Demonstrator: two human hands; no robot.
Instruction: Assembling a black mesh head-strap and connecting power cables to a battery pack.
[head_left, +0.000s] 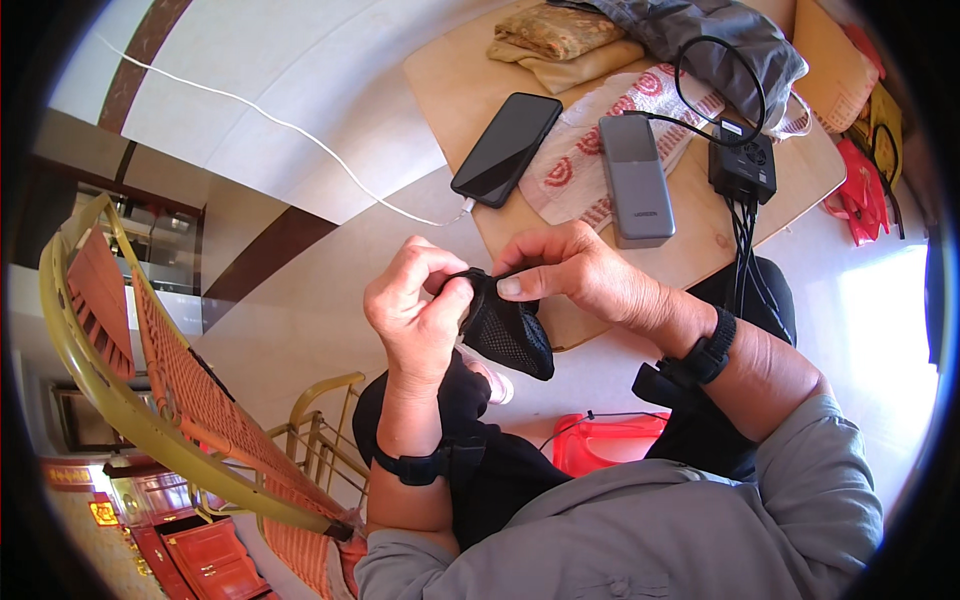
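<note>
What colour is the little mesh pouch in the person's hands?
Black: the mesh pouch is a dark net fabric, pinched at its top by both hands, seen in the head view.

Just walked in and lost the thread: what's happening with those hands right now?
A seated person holds a small black mesh pouch in front of them with both hands. The left hand pinches one side of its top edge, the right hand pinches the other, and the pouch hangs down between them. Beyond the hands, a wooden table carries a black phone on a white cable, a grey power bank, a small black box with cables, and folded cloths.
</note>
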